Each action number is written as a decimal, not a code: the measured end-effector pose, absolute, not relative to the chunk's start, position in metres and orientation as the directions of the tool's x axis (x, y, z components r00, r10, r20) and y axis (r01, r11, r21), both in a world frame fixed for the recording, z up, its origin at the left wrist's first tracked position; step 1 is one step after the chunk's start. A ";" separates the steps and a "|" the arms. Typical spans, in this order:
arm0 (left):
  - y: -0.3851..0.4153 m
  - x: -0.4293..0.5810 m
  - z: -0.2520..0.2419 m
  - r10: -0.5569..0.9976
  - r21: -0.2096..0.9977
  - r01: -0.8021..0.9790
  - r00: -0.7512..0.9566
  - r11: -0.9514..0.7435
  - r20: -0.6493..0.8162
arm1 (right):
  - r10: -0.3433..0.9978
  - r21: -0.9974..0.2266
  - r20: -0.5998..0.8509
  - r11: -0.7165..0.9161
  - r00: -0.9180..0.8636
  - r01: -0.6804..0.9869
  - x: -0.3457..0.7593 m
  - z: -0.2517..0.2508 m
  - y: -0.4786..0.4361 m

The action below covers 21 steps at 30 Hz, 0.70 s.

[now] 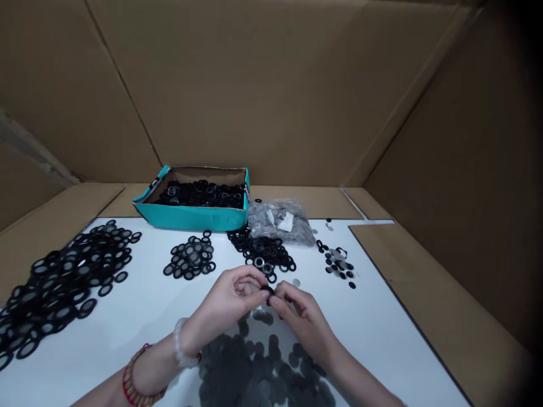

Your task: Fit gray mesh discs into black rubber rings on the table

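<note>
Near the middle of the white table, my left hand (237, 297) and my right hand (299, 314) meet at a small black ring (268, 290). The thumb and fingers of my left hand pinch its left side, and my right fingertips close on its right side. Many dark grey discs (246, 367) lie below my hands. Just beyond them is a pile of black rings (265, 251). A smaller heap of rings with grey centres (190, 257) sits to the left of that pile.
A teal box (190, 217) of black rings stands at the back, beside a clear bag (280, 220) of grey discs. A large spread of rings (68, 282) covers the left side. Small black and grey pieces (338, 263) lie at right. Cardboard walls (263, 96) surround the white table (382, 339).
</note>
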<state>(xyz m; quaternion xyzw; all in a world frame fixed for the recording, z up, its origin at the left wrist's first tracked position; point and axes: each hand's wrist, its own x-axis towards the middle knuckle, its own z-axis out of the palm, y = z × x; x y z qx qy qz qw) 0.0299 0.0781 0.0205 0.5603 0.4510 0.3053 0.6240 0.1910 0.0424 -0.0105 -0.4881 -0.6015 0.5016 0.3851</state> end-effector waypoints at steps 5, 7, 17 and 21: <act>0.078 0.030 0.028 0.874 0.963 0.031 0.413 0.267 -0.256 | 0.982 -0.979 -0.046 -0.008 -0.184 0.206 0.191 -0.010 0.044; 0.076 0.029 0.036 0.858 0.949 0.031 0.419 0.314 -0.298 | 0.984 -0.981 -0.030 0.005 -0.177 0.193 0.192 -0.007 0.045; 0.067 0.025 0.054 0.824 0.899 -0.043 0.420 0.435 -0.379 | 0.964 -0.992 0.009 -0.025 -0.267 -0.124 0.196 0.002 0.044; 0.066 0.025 0.053 0.882 0.953 0.056 0.364 0.299 -0.299 | 0.952 -0.951 0.003 -0.091 -0.307 -0.294 0.196 -0.001 0.043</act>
